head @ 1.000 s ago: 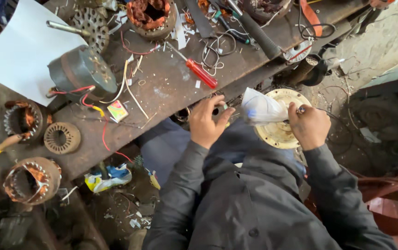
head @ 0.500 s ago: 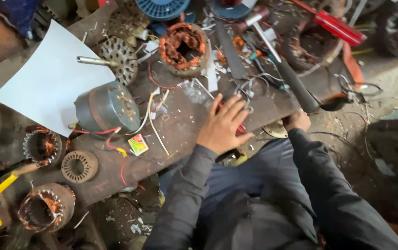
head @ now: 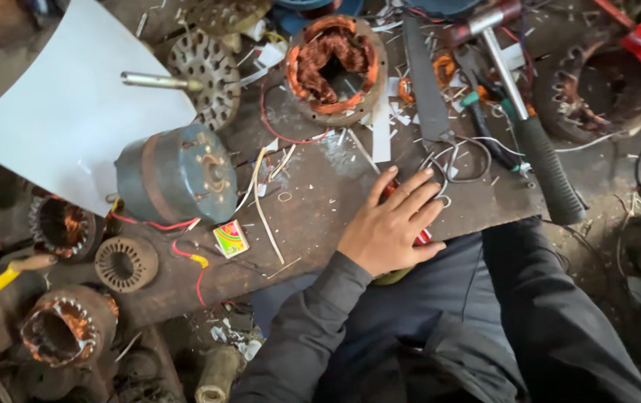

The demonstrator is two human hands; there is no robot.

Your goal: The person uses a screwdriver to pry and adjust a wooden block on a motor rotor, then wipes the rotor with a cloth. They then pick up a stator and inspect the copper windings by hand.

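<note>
under the left hand (head: 391, 227), a red-handled screwdriver (head: 423, 237) peeks out.

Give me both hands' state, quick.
Left hand: open, fingers spread, palm down on a red-handled tool at the workbench edge.
Right hand: out of view.

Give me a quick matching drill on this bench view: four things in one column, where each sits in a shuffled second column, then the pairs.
Things:
1. white paper sheet
2. hammer with black grip
3. copper-wound stator ring
4. left hand

Places:
A. top centre of the bench
B. near bench edge, palm down on a red-handled tool
C. upper left, partly under the grey motor housing
D. right side, head at the top, handle running toward the person

Pairs: 1-C, 2-D, 3-A, 4-B
</note>
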